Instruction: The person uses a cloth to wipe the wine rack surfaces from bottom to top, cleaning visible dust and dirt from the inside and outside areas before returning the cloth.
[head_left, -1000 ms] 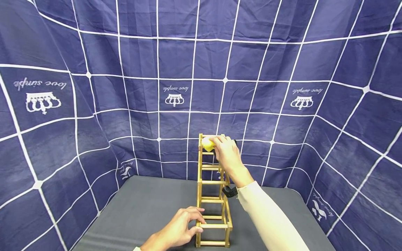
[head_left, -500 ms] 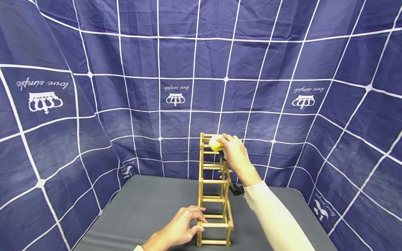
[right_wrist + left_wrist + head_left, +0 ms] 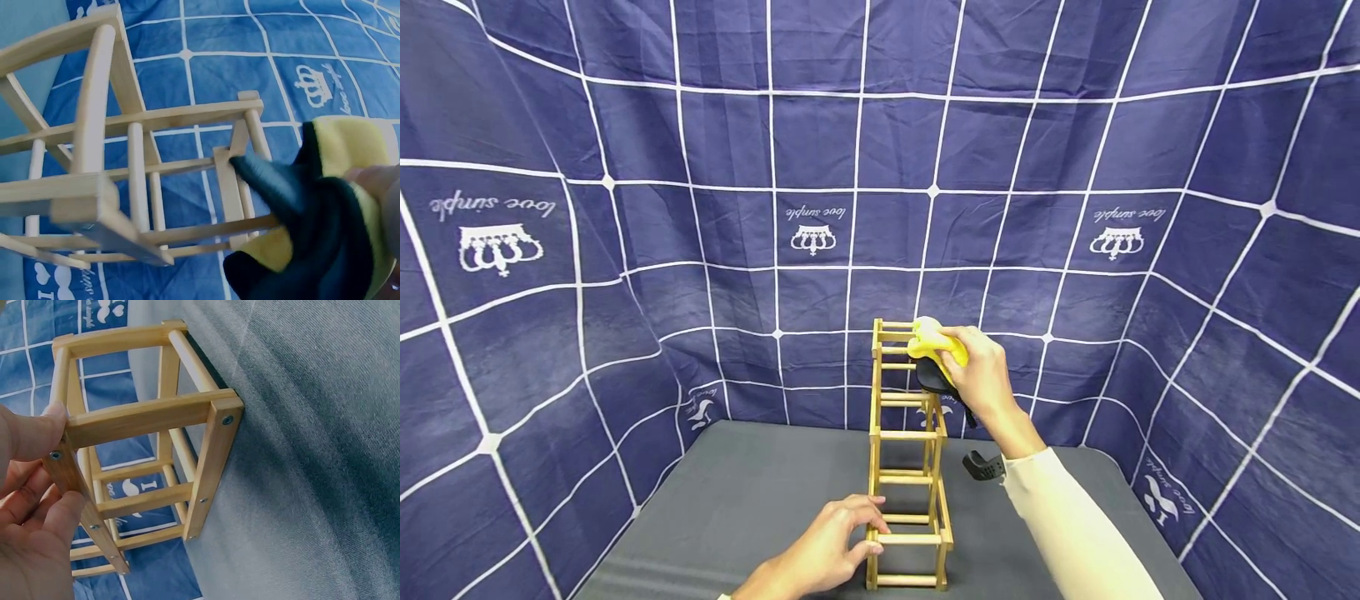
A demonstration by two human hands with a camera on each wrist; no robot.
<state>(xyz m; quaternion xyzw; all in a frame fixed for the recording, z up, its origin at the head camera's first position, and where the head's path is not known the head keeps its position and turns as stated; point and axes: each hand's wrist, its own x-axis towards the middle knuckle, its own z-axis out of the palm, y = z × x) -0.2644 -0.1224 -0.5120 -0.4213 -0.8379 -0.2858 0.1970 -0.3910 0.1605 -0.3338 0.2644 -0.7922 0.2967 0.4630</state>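
A small stepped rack of light wooden bars (image 3: 910, 539) stands at the lower middle of the head view. My left hand (image 3: 831, 542) grips its near left corner; in the left wrist view, the thumb (image 3: 44, 431) lies on top and the fingers bend around the side bar. At the rack's tall far end, my right hand (image 3: 983, 367) holds a bunched cloth (image 3: 928, 336), yellow on one face and dark on the other. Close up in the right wrist view, dark folds of the cloth (image 3: 325, 219) hang over the end of a wooden rail (image 3: 212, 230).
The rack stands on a grey cloth-covered surface (image 3: 760, 492). Behind it and along both sides hangs a blue curtain (image 3: 820, 300) with white grid lines. A black strap piece (image 3: 983, 465) sits at my right wrist.
My right hand has moved to the right across the rack's top with the cloth, whose dark side now shows more. The left hand keeps its grip on the near corner.
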